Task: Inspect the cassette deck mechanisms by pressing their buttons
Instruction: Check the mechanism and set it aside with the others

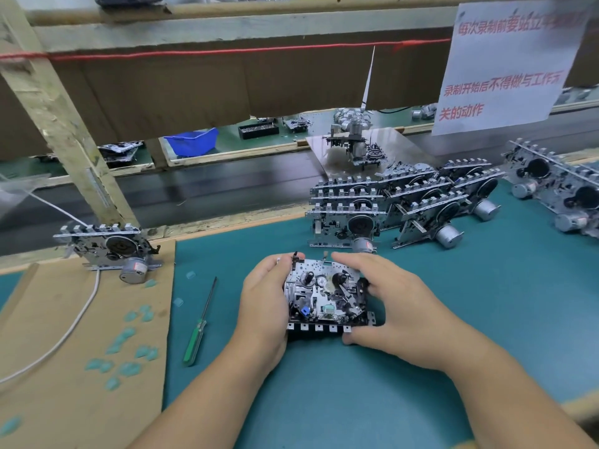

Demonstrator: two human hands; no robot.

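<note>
A cassette deck mechanism (325, 298) is held over the teal mat, its reels and gears facing up and its row of metal buttons along the near edge. My left hand (264, 301) grips its left side, fingers curled over the far corner. My right hand (393, 306) grips the right side, with the thumb under the near-right button and the index finger over the top edge. Several more mechanisms (402, 207) stand in rows behind. One more mechanism (110, 249) lies on the cardboard at left.
A green-handled screwdriver (198, 332) lies on the mat left of my hands. Cardboard sheet (64, 351) with teal scraps and a white cable (61, 338) covers the left. A dark conveyor belt (210, 189) runs behind. A blue bin (192, 141) and a paper sign (505, 66) lie beyond.
</note>
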